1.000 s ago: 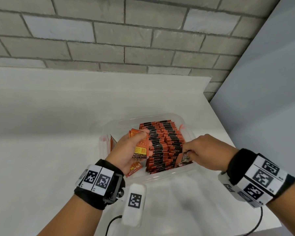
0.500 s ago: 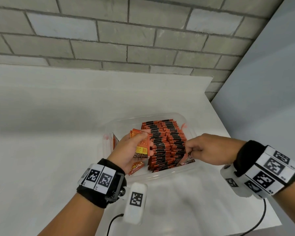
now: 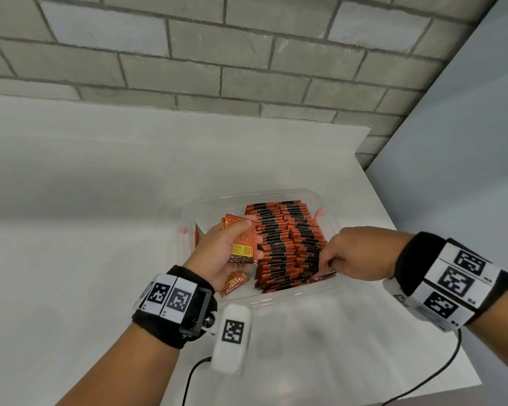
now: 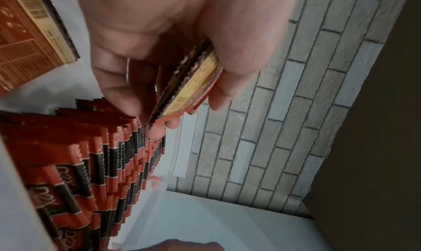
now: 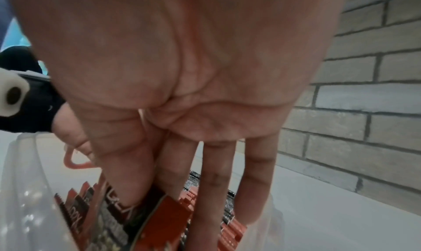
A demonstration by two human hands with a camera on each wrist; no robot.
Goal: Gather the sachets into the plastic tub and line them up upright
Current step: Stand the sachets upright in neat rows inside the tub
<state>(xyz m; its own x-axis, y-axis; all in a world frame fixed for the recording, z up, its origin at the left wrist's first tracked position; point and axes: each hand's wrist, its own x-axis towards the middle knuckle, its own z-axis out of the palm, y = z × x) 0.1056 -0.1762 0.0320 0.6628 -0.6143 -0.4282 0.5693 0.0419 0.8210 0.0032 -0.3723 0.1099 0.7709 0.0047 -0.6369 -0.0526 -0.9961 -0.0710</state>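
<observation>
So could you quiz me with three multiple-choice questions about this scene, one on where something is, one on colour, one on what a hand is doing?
1. Where do the lined-up sachets stand?
A in the tub
B on the bare table
C on the wall ledge

2. What colours are they?
A blue and white
B orange-red and black
C green

3. What is the left hand doing?
A lying flat
B pointing
C holding sachets

Answers:
1 A, the lined-up sachets fill the tub.
2 B, their top edges show those bands.
3 C, the left hand grips a few sachets.
</observation>
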